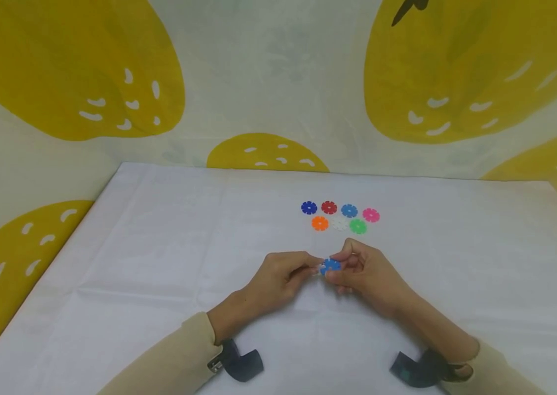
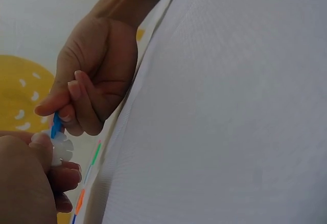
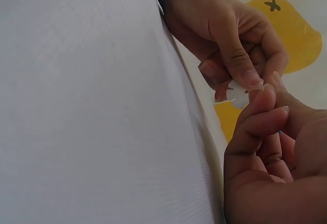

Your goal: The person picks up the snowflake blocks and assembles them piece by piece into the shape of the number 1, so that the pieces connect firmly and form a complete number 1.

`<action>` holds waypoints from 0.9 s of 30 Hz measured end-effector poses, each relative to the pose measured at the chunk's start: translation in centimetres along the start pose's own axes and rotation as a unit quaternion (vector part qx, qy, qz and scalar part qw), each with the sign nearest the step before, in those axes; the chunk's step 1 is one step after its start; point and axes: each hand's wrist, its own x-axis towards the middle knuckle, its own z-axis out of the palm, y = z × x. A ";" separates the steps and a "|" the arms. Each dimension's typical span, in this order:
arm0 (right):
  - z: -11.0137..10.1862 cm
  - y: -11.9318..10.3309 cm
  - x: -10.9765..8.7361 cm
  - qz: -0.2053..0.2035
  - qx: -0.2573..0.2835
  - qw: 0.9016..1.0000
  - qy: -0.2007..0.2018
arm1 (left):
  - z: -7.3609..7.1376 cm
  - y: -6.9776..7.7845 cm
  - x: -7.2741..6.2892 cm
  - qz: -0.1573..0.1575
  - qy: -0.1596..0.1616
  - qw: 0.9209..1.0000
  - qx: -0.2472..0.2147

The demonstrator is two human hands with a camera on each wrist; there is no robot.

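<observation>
Over the table, my right hand [image 1: 374, 274] pinches a blue notched plastic disc [image 1: 330, 264] between thumb and forefinger. My left hand [image 1: 278, 277] pinches a white translucent notched disc [image 2: 63, 150] at its rim. The two discs meet at their edges between the hands; in the left wrist view the blue one stands crosswise to the white one. Whether their slots are fully interlocked cannot be told. In the right wrist view, the white disc [image 3: 236, 96] shows under the left thumb, while the blue disc is mostly hidden by the right fingers.
Beyond the hands lie loose notched discs in two rows: dark blue [image 1: 309, 211], red [image 1: 329, 211], lighter blue [image 1: 350, 214] and pink [image 1: 371, 219] behind, orange [image 1: 320, 227], white [image 1: 340, 226] and green [image 1: 358, 230] in front. A white cloth [image 1: 160, 236] covers the table.
</observation>
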 end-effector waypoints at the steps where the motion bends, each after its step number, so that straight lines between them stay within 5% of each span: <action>1: 0.0 0.0 0.0 -0.001 0.003 1.000 -0.001 | 0.0 0.0 0.0 0.005 0.003 1.000 0.003; 6: 0.1 -0.3 0.0 0.001 0.006 1.000 -0.005 | 0.0 -0.1 0.3 0.026 0.023 0.999 0.016; 11: 0.0 -0.4 0.0 0.005 -0.016 1.000 0.001 | 0.1 -0.3 0.3 0.020 0.049 0.997 0.057; 15: -0.2 -0.4 0.0 0.004 0.018 1.000 -0.001 | 0.2 -0.5 0.3 0.011 0.074 0.994 0.082; 27: -0.2 -0.7 0.0 -0.001 0.054 0.998 0.019 | 0.2 -0.3 0.3 0.000 0.091 0.990 0.111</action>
